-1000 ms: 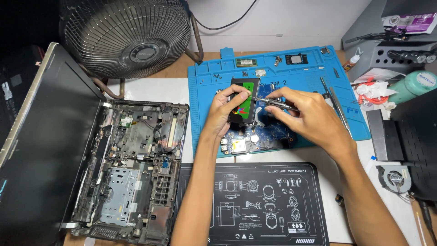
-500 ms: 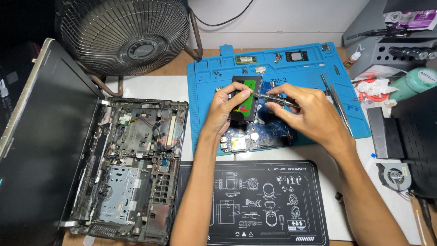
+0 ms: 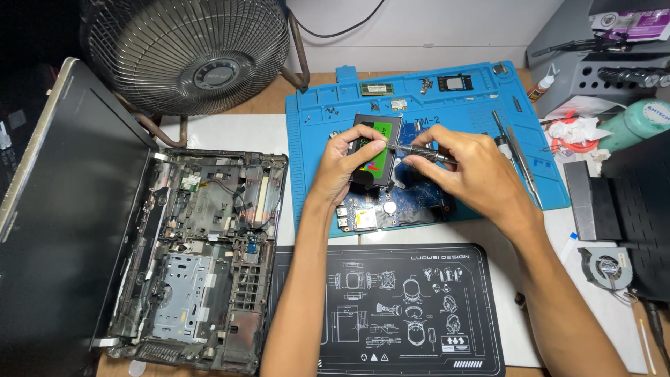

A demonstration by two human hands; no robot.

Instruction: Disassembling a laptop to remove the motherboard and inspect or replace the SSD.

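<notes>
My left hand [image 3: 347, 162] grips a black drive with a green and red label [image 3: 376, 148], tilted up above a blue circuit board [image 3: 391, 206]. My right hand [image 3: 469, 171] holds a small metal screwdriver [image 3: 417, 149] whose tip touches the drive's right edge. Both hands hover over the blue repair mat [image 3: 433, 105]. The board lies on the mat just under my hands, partly hidden by them.
An opened laptop chassis [image 3: 202, 258] with its dark lid sits at left. A round fan [image 3: 188, 52] stands behind it. A black printed mat [image 3: 398, 307] lies in front. Tweezers [image 3: 520, 157], a cooling fan part [image 3: 606, 267], a green bottle [image 3: 638, 122] and grey equipment crowd the right.
Both hands keep the drive and screwdriver in nearly the same place over the board; the view has shifted slightly. No grip has changed.
</notes>
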